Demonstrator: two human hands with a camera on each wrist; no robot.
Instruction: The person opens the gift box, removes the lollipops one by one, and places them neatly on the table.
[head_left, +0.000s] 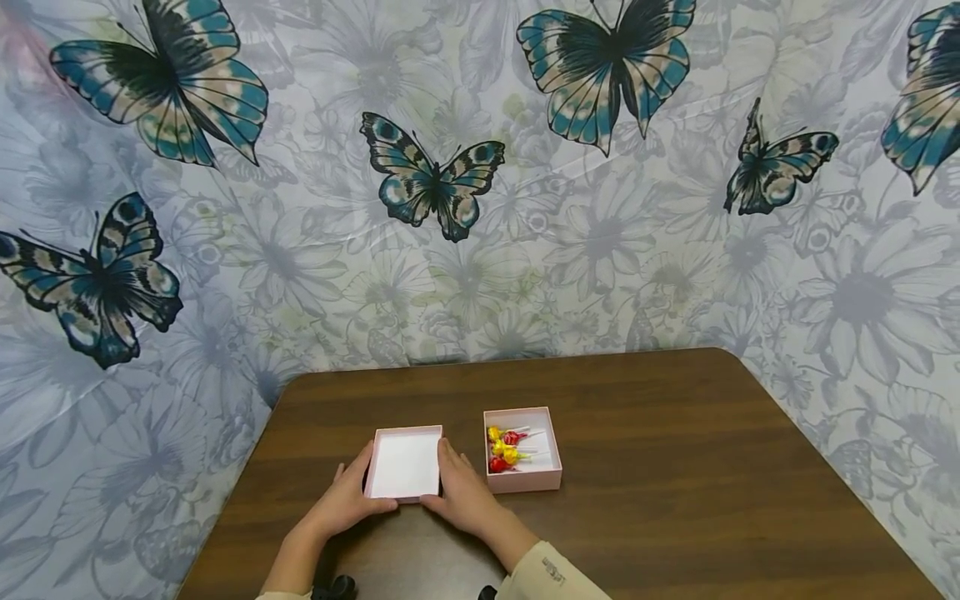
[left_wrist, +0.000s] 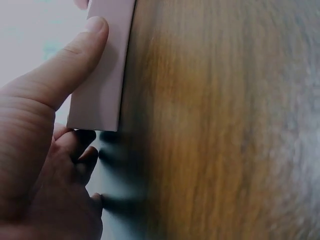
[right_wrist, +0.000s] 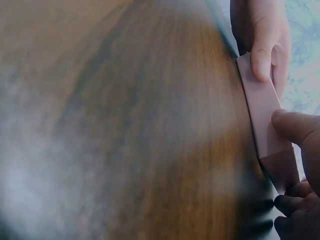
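Near the table's (head_left: 712, 433) far edge, my left hand (head_left: 339, 506) and right hand (head_left: 467, 497) clamp an unfilled box (head_left: 406, 463) — another box (head_left: 525, 482) already holds lollipops (head_left: 510, 455).

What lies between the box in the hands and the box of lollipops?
The right hand, gripping the held box, and a strip of bare tabletop, in the head view.

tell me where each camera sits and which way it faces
Head: worn on the head, facing forward and down at the table, butterfly backdrop, left hand and right hand; sleeves show.
Left wrist: on that wrist, facing the near side of the held box; mostly the left hand shows.
Right wrist: on that wrist, facing that side; both hands show.
Shared: both wrist views show that side.
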